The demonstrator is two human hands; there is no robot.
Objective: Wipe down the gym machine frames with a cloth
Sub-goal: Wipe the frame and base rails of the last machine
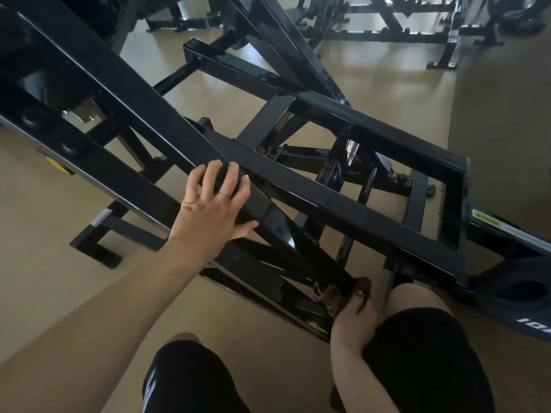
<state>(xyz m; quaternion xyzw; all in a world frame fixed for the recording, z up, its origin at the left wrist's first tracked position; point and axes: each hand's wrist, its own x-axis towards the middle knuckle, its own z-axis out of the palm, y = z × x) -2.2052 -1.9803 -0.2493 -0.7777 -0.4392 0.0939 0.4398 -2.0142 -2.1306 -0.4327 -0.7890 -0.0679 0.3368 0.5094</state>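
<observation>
Brown cloth: bunched at the near, low end of a slanting black bar just ahead of the person's knees; wrapped against the bar's underside and end, likely so one stroke covers more than one face.
Right hand: grips the cloth from below, fingers curled round it and pinching it onto the bar; the thumb shows at the cloth's near edge, the other fingertips are hidden behind the fabric.
Knees: bare, in black shorts, set either side of the right forearm; the person seems to crouch close so the low tubes come within reach.
Left hand: higher and to the left, laid over a sloping black frame beam; fingers spread and bent over its top edge, thumb splayed along the near face, a ring on one finger. It holds no cloth, so it probably serves as a brace.
In the way: crossing struts and a rectangular black frame section crowd the space to the right and beyond the cloth; long strokes would likely be cut short at each joint.
Right edge: a weight plate sits low beside the frame.
Floor: tan, glossy, showing between the tubes.
Far: more black machines stand across the room, well apart.
</observation>
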